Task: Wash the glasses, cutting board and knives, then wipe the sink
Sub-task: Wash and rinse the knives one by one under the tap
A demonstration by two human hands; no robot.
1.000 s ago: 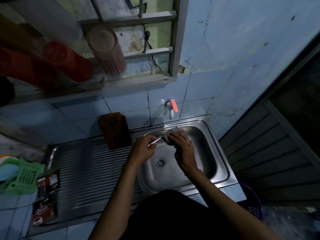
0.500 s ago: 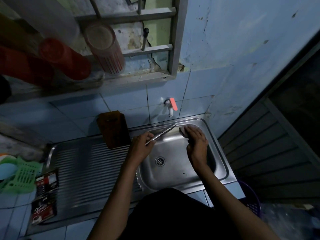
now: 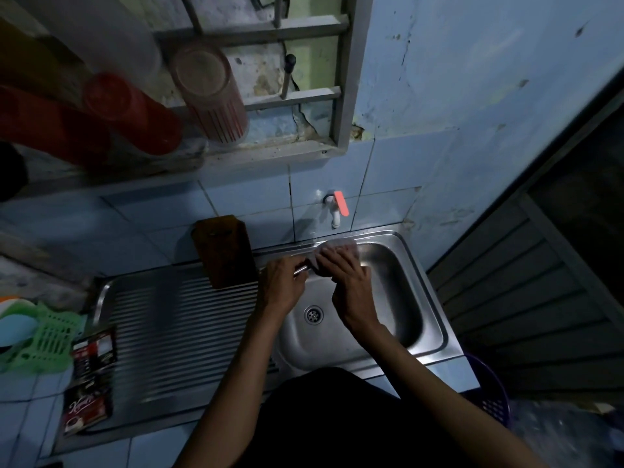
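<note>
Over the back of the steel sink [image 3: 429, 319], my left hand [image 3: 282, 285] grips the metal handle of a knife [image 3: 302, 270]. Its blade is hidden under a pale sponge [image 3: 337, 247], which my right hand [image 3: 347, 282] holds wrapped around the blade. A brown cutting board [image 3: 224, 251] leans upright against the tiled wall, at the back of the ribbed drainboard [image 3: 182, 329]. Upturned glasses, one clear with red stripes [image 3: 209, 92] and a red one [image 3: 131, 113], stand on the window ledge above.
A white tap with an orange lever [image 3: 337, 207] juts from the wall above the basin. A green plastic basket [image 3: 44, 339] and dark sachet packets [image 3: 89, 380] lie at the counter's left. A purple basket [image 3: 489, 390] stands on the floor at right.
My right hand, off at the basin's back right half a second ago, has come back to the knife with the sponge, which again covers the blade.
</note>
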